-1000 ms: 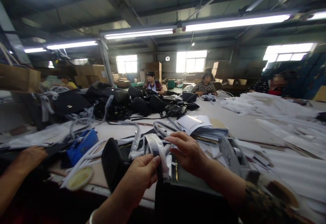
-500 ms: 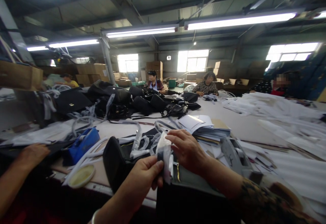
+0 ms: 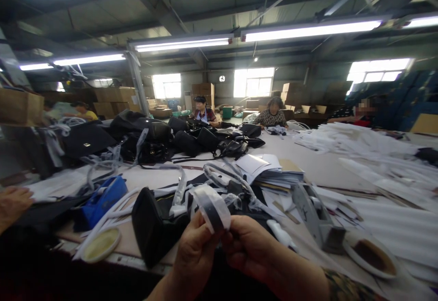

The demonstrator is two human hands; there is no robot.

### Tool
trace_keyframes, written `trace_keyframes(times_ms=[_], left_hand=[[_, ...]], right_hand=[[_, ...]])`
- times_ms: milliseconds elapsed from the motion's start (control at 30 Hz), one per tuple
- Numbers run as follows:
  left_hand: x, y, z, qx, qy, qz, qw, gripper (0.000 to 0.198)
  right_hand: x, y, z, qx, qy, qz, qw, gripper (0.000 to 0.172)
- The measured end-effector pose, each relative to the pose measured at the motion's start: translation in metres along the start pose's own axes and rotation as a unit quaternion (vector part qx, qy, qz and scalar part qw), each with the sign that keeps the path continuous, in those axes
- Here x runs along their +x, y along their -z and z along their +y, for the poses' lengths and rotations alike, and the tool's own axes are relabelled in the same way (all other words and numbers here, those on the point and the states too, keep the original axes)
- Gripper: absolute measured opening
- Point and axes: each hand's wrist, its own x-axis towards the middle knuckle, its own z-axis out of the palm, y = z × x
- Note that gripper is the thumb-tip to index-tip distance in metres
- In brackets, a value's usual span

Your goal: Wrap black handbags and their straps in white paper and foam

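Observation:
A black strap wrapped in thin white sheet (image 3: 212,209) is bent into a curve between my two hands. My left hand (image 3: 196,246) is closed on its left end, thumb on top. On the other end my right hand (image 3: 248,244) is closed too, with its fingertips close to the left ones and partly hidden. An open black bag (image 3: 150,228) stands just left of my hands. Behind the strap lie more straps in clear plastic (image 3: 227,175). What hangs below my hands is dark and hard to make out.
A blue tape dispenser (image 3: 106,200) and a round dish (image 3: 101,245) stand left; a grey tape dispenser (image 3: 318,219) and another round dish (image 3: 371,255) stand right. Paper sheets (image 3: 270,168) and heaped black bags (image 3: 201,139) lie beyond. A co-worker's hand (image 3: 13,205) is at far left.
My right hand has come down from the strap's top to its lower right end. The strap has turned from upright into an arch. The grey-green piece with the gold zip has left view.

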Motion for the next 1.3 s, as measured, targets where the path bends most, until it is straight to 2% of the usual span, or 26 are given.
trace_keyframes(times_ms=[100, 200, 300, 367, 433, 467, 567, 633, 667, 700, 767, 833, 967, 1067, 1133, 1167, 1200, 1233, 1300], left_hand=[[-0.008, 0.009, 0.000, 0.022, 0.019, -0.039, 0.999, 0.022], [-0.015, 0.015, 0.004, 0.009, 0.044, -0.034, 0.998, 0.020], [-0.018, 0.016, 0.011, -0.026, 0.065, -0.011, 0.997, 0.021], [-0.017, 0.017, 0.014, -0.053, 0.071, -0.014, 0.996, 0.022], [-0.015, 0.018, 0.014, -0.072, 0.084, -0.029, 0.993, 0.025], [-0.013, 0.018, 0.013, -0.077, 0.101, -0.039, 0.991, 0.027], [-0.011, 0.021, 0.008, -0.091, 0.186, -0.065, 0.976, 0.037], [-0.011, 0.021, 0.004, -0.095, 0.227, -0.072, 0.967, 0.042], [-0.011, 0.021, 0.002, -0.096, 0.236, -0.074, 0.964, 0.043], [-0.010, 0.021, 0.000, -0.101, 0.241, -0.078, 0.962, 0.044], [-0.009, 0.021, -0.003, -0.132, 0.265, -0.088, 0.951, 0.045], [-0.007, 0.023, -0.007, -0.183, 0.315, -0.111, 0.925, 0.047], [-0.005, 0.027, -0.018, -0.249, 0.405, -0.171, 0.863, 0.047], [-0.007, 0.024, -0.028, -0.292, 0.427, -0.173, 0.838, 0.044], [-0.008, 0.019, -0.031, -0.320, 0.428, -0.154, 0.831, 0.044], [-0.009, 0.017, -0.031, -0.320, 0.421, -0.144, 0.836, 0.044], [-0.009, 0.014, -0.030, -0.307, 0.405, -0.132, 0.851, 0.043], [-0.009, 0.013, -0.028, -0.282, 0.375, -0.117, 0.875, 0.041], [-0.010, 0.012, -0.023, -0.206, 0.280, -0.082, 0.934, 0.032]], right_hand=[[-0.002, -0.001, 0.001, -0.051, 0.039, -0.021, 0.998, 0.023], [-0.005, -0.002, 0.000, -0.150, 0.092, 0.029, 0.984, 0.026], [-0.006, -0.001, 0.000, -0.305, 0.164, 0.078, 0.935, 0.028], [-0.005, 0.004, 0.000, -0.418, 0.233, 0.071, 0.875, 0.028], [-0.003, 0.012, 0.000, -0.527, 0.320, 0.047, 0.786, 0.024], [-0.002, 0.016, -0.001, -0.581, 0.369, 0.030, 0.725, 0.020], [0.000, 0.027, -0.002, -0.707, 0.499, -0.015, 0.501, 0.017], [0.000, 0.031, -0.004, -0.760, 0.537, -0.029, 0.365, 0.019], [-0.001, 0.031, -0.005, -0.779, 0.542, -0.028, 0.313, 0.019], [-0.002, 0.032, -0.006, -0.793, 0.542, -0.029, 0.275, 0.018], [-0.005, 0.033, -0.007, -0.812, 0.535, -0.038, 0.230, 0.017], [-0.007, 0.033, -0.008, -0.821, 0.526, -0.050, 0.214, 0.016], [-0.007, 0.034, -0.007, -0.826, 0.518, -0.073, 0.210, 0.015], [-0.003, 0.035, -0.004, -0.828, 0.514, -0.072, 0.214, 0.016], [0.000, 0.038, -0.003, -0.825, 0.512, -0.069, 0.231, 0.019], [0.001, 0.039, -0.003, -0.818, 0.514, -0.069, 0.251, 0.020], [0.000, 0.041, -0.003, -0.806, 0.515, -0.069, 0.284, 0.021], [-0.001, 0.042, -0.005, -0.789, 0.513, -0.061, 0.332, 0.021], [-0.007, 0.042, -0.009, -0.735, 0.491, -0.008, 0.468, 0.019]])
